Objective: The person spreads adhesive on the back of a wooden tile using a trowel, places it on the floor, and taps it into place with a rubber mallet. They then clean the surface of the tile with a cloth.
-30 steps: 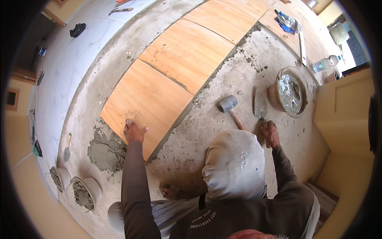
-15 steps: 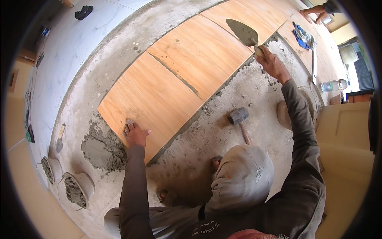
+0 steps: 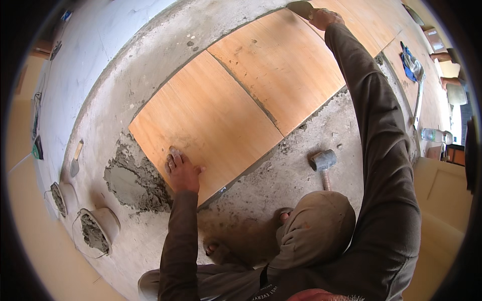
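Observation:
My left hand point(image 3: 183, 171) rests on the near wood-patterned tile point(image 3: 206, 113), thumb spread and fingers on its surface by the left edge. Reaching far forward, my right hand point(image 3: 326, 18) is closed round the handle of a trowel point(image 3: 301, 9). The trowel's grey blade is over the far edge of the second tile point(image 3: 276, 60); whether it touches cannot be made out. Wet mortar point(image 3: 138, 180) lies heaped against the near tile's left edge. A mallet point(image 3: 323, 160) with a dark head lies on the concrete in front of my knee.
Two buckets of mortar point(image 3: 93, 233) point(image 3: 57, 198) and a small trowel point(image 3: 76, 159) are at the left. A blue-and-grey cloth point(image 3: 411, 62), a plastic bottle point(image 3: 436, 135) and another person's hand point(image 3: 442, 56) are at the right. White marbled flooring point(image 3: 113, 35) lies beyond the concrete strip.
My right hand has carried the trowel forward and left, from above the tiles' right edge to their far edge. My left hand stays on the near tile. The view has shifted slightly.

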The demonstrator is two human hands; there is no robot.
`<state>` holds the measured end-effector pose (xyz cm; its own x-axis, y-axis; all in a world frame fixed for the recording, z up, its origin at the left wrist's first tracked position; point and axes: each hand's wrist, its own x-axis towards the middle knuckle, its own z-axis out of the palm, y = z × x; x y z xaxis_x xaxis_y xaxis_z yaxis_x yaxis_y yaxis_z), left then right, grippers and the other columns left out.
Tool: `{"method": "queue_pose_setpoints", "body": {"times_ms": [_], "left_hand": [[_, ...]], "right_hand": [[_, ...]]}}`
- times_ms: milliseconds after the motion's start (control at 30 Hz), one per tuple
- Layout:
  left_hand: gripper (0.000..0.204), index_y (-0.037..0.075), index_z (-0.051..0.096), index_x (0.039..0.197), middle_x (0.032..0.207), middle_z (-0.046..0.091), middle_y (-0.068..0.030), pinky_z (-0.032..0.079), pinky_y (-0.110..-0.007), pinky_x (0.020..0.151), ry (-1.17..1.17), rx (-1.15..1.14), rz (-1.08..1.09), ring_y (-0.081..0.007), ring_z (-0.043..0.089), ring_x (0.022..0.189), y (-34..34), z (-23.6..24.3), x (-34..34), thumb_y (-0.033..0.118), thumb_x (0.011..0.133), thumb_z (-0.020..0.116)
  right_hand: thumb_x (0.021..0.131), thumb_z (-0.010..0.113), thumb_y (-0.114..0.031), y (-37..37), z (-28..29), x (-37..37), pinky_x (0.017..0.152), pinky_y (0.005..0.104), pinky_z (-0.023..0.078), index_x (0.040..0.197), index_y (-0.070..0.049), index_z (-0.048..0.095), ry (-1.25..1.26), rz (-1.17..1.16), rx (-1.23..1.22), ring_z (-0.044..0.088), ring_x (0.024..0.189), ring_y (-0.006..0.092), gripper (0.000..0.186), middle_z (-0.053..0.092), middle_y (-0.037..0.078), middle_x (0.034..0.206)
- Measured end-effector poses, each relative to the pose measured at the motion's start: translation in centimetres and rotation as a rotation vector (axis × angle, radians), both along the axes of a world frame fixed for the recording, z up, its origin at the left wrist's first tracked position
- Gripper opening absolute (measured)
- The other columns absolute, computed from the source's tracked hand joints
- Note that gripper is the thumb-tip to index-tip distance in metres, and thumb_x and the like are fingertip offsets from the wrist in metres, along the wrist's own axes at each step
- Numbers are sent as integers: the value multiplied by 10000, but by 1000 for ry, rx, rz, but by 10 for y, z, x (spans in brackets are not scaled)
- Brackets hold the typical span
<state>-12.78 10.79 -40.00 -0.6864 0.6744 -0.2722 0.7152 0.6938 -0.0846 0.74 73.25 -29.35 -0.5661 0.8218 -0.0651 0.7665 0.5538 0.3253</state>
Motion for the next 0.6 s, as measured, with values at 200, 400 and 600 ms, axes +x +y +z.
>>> {"method": "queue_pose_setpoints", "body": {"times_ms": [200, 400, 600], "left_hand": [[996, -76, 416, 1477, 1620, 322, -233, 274, -498, 1212, 19, -55, 6, -380, 402, 1442, -6, -1, -4, 551, 795, 781], [977, -66, 420, 1479, 1622, 324, -226, 276, -492, 1210, -10, -31, -10, -369, 389, 1452, 4, 0, -1, 560, 811, 762], [975, -58, 423, 1485, 1626, 324, -219, 276, -491, 1207, -10, -69, 31, -365, 381, 1457, 1, 5, -2, 568, 817, 756]], "right_hand": [[908, 623, -285, -7, 12, -15, 922, 422, 571, 1164, -184, 760, -18, -24, 4, 702, 1161, 238, 308, 724, 90, 1262], [953, 632, -313, 18, 12, 22, 961, 437, 543, 1258, -139, 675, -206, 142, 30, 685, 1174, 272, 354, 720, 69, 1258], [871, 701, -243, -14, 26, 43, 928, 436, 555, 1221, -188, 706, -243, -5, -16, 697, 1147, 273, 354, 729, 46, 1242]]}}
